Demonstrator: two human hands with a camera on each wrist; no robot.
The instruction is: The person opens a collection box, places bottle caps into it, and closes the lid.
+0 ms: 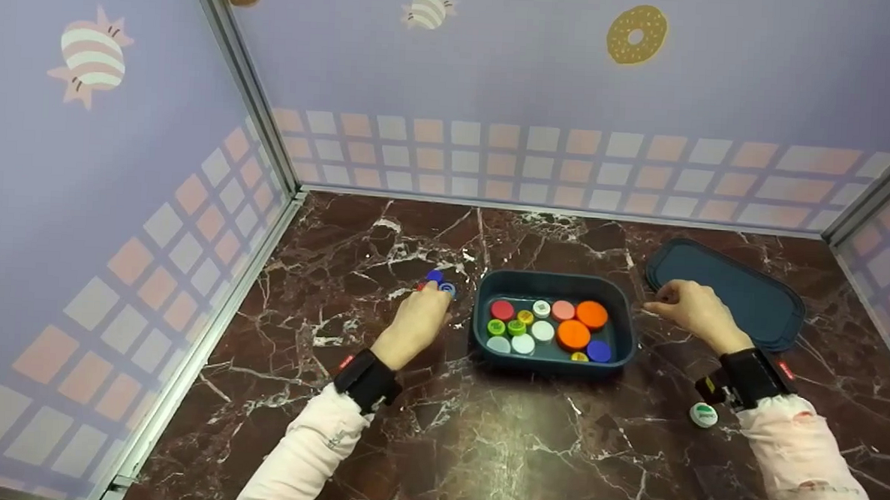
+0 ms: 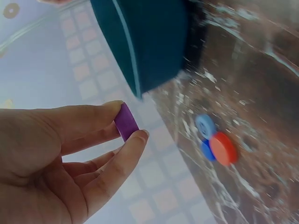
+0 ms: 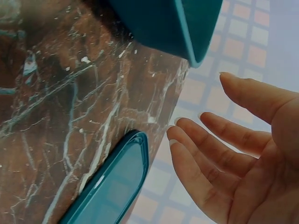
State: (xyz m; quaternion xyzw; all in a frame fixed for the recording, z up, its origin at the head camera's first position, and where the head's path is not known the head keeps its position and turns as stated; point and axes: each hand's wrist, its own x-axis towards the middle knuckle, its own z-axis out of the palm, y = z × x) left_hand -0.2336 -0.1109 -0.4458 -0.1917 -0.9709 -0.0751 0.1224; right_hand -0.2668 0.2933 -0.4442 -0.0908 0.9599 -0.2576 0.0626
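Note:
My left hand [image 1: 418, 318] pinches a purple bottle cap [image 2: 126, 122] between thumb and fingertip. Just beyond it, a dark blue cap [image 1: 434, 276], a light blue cap [image 2: 205, 126] and a red-orange cap [image 2: 223, 148] lie close together on the marble-patterned table. Several caps of various colours, among them an orange cap [image 1: 591, 315], lie inside the dark teal box [image 1: 552, 366], to the right of my left hand. With nothing between its loosely bent fingers, my right hand [image 1: 699, 312] hovers between the box and its teal lid [image 1: 755, 293].
On the table, a white cap with green print [image 1: 704, 415] lies beside my right wrist. Purple patterned panels [image 1: 512, 80] stand at the back and both sides. The lid lies flat at the right rear.

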